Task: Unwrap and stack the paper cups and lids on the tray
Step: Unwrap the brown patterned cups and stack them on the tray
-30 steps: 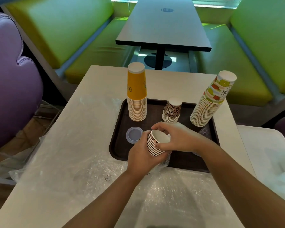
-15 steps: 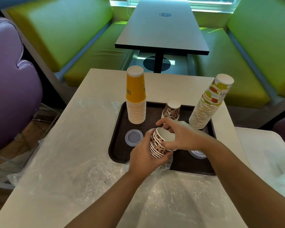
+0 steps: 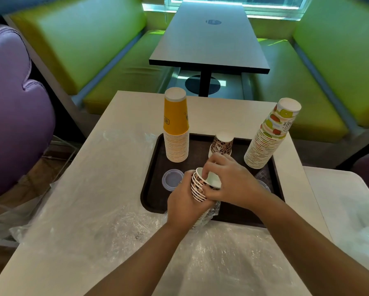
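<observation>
A dark brown tray (image 3: 155,167) lies on the pale table. My left hand (image 3: 182,205) grips a short stack of brown patterned cups (image 3: 197,189), its lower end still in clear wrap (image 3: 211,212), over the tray's front part. My right hand (image 3: 228,180) pinches the top cup of that stack, fingers inside its rim. On the tray stand a tall yellow cup stack (image 3: 176,129), a small stack of brown patterned cups (image 3: 222,143) and a leaning fruit-print cup stack (image 3: 268,135). A clear lid (image 3: 171,179) lies at the tray's left; another lid (image 3: 264,185) shows behind my right wrist.
Crumpled clear plastic wrap (image 3: 106,210) covers the near table and hangs off the left edge. More plastic (image 3: 354,212) lies on a second table at the right. A purple chair (image 3: 12,116) stands left; green benches and a dark table (image 3: 209,39) lie ahead.
My right hand's fingers have moved from the side of the held stack into the top cup's rim, and the stack has tilted a little more toward the right.
</observation>
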